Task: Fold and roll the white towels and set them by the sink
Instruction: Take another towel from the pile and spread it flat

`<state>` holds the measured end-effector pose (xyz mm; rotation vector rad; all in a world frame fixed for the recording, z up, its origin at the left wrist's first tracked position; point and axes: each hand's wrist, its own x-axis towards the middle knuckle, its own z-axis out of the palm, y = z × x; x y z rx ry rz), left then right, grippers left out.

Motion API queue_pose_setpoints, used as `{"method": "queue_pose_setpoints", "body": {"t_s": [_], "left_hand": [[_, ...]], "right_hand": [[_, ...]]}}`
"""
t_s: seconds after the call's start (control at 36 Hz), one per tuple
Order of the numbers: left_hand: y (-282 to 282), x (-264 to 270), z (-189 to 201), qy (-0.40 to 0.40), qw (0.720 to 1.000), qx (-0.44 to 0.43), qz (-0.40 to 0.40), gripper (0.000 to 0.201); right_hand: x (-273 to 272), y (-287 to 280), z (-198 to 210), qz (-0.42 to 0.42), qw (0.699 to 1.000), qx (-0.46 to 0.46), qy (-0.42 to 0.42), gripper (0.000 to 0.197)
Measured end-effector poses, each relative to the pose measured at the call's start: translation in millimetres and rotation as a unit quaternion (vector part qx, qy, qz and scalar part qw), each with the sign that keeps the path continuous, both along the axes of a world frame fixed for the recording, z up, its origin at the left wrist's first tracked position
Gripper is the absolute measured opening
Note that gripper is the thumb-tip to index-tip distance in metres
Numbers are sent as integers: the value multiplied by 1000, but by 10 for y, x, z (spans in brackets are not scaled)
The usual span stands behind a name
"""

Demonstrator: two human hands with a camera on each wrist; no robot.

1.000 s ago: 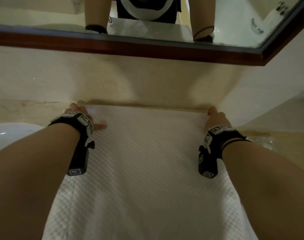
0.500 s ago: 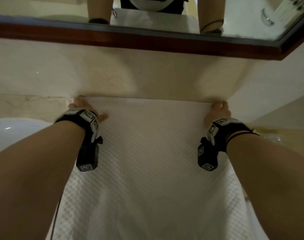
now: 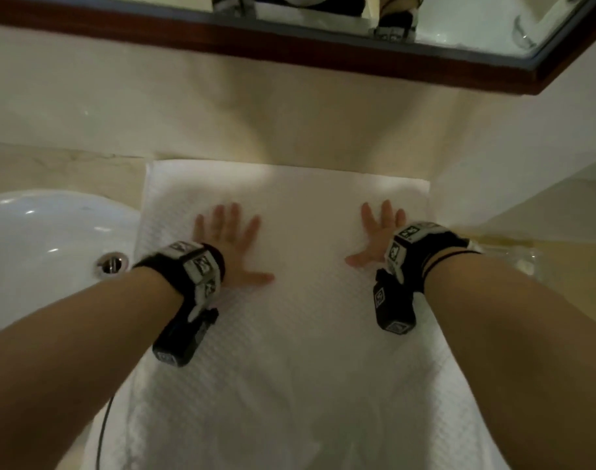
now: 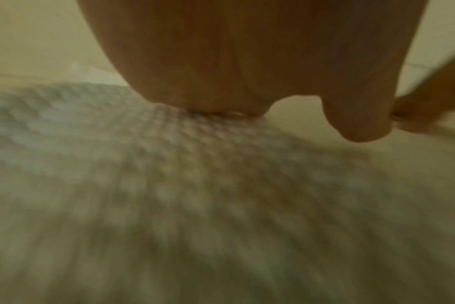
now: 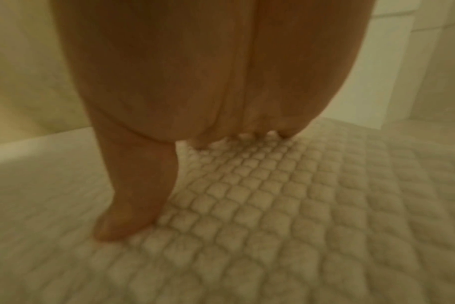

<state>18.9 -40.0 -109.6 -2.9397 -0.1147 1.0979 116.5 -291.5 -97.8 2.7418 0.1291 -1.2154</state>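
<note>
A white waffle-weave towel (image 3: 289, 334) lies spread flat on the beige counter, its far edge against the back wall. My left hand (image 3: 233, 240) presses flat on its far left part, fingers straight and spread. My right hand (image 3: 378, 232) lies flat on its far right part, fingers straight as well. The left wrist view shows the palm (image 4: 247, 61) down on the blurred towel weave (image 4: 195, 205). In the right wrist view the palm and thumb (image 5: 138, 195) rest on the towel's quilted surface (image 5: 273, 205). The near end of the towel runs out of view at the bottom.
A white sink basin (image 3: 45, 252) with a metal drain (image 3: 110, 262) sits just left of the towel. A dark wood-framed mirror (image 3: 323, 49) hangs above the back wall. A clear object (image 3: 513, 257) lies on the counter at the right.
Both hands let go of the towel's far corners at the wall, drew back toward me and now lie flat with fingers spread on the towel.
</note>
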Motion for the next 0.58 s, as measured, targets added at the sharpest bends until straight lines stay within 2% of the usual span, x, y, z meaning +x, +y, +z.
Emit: {"method": "queue_pose_setpoints", "body": {"t_s": [0.11,0.25,0.33,0.44,0.53,0.58], "left_hand": [[-129,-286,-48,-10,999,6,-32,114],[-153,-227,-26,-34,999,14,-27,120],[-167,-249,0,-42,999,18,-18,120],[-229,-395,69,-39,999,19,21,112],[-317,-680,81,-38,998,4,54,98],[-361,-926,76,-30,998,0,53,95]], "right_hand": [[-153,69,138,17,1000,-5,0,105],[-908,-69,162,85,994,12,65,107],[-1238,-251,68,98,994,7,43,104],[-1324,-268,40,82,996,5,18,100],[-1309,-246,78,90,996,3,9,100],[-1332,-242,88,91,996,0,-1,100]]}}
